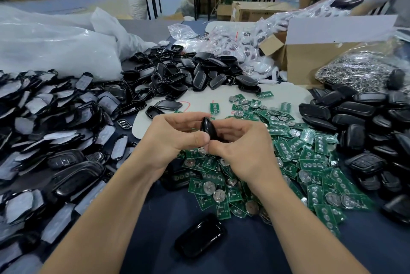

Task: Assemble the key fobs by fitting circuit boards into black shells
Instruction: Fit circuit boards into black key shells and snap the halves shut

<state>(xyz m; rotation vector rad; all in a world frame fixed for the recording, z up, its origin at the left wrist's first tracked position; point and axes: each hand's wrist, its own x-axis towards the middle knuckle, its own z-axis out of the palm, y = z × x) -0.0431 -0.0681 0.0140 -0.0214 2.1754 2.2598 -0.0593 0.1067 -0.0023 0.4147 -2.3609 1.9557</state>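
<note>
Both my hands meet over the table's middle around one black key fob shell (208,128), held edge-on. My left hand (175,138) grips it from the left with thumb and curled fingers. My right hand (241,145) pinches it from the right, thumb against the left thumb. Whether a board sits inside the held shell is hidden. A heap of green circuit boards (295,158) with round coin cells spreads under and to the right of my hands. One black shell (200,236) lies alone on the dark cloth near me.
Black shell halves lie heaped at the back centre (184,74), with film-covered ones on the left (55,118) and closed fobs on the right (366,123). A bag of metal parts (359,69), a cardboard box (315,56) and clear bags (55,47) stand behind. A person stands at far right.
</note>
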